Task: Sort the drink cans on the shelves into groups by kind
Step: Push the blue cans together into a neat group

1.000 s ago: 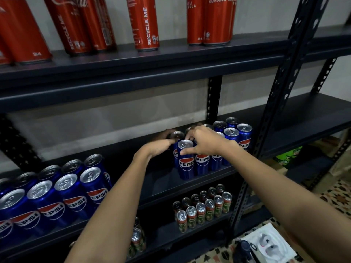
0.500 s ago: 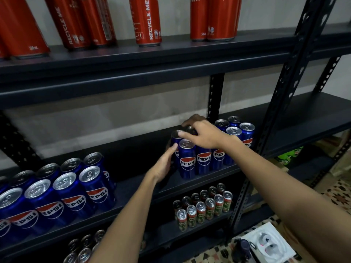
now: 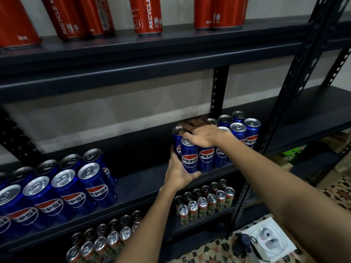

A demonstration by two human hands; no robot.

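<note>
Your left hand [image 3: 178,172] has its grip curled round the foot of the front Pepsi can [image 3: 189,157], thumb under the near side, while your right hand [image 3: 204,134] lies flat and relaxed across the tops of the slim blue cans [image 3: 238,130] behind it, holding none of them. Keep that flat palm pressing lightly so the cluster stays upright, and slide from the base rather than the rim; a push high up would likely tip these tall cans. Move them as one block along the middle shelf [image 3: 144,179]. Well to the left on the same shelf stands the larger Pepsi group [image 3: 62,188], seemingly where these belong. Red cans [image 3: 148,16] stand on the shelf above, green-labelled cans [image 3: 205,204] below.
</note>
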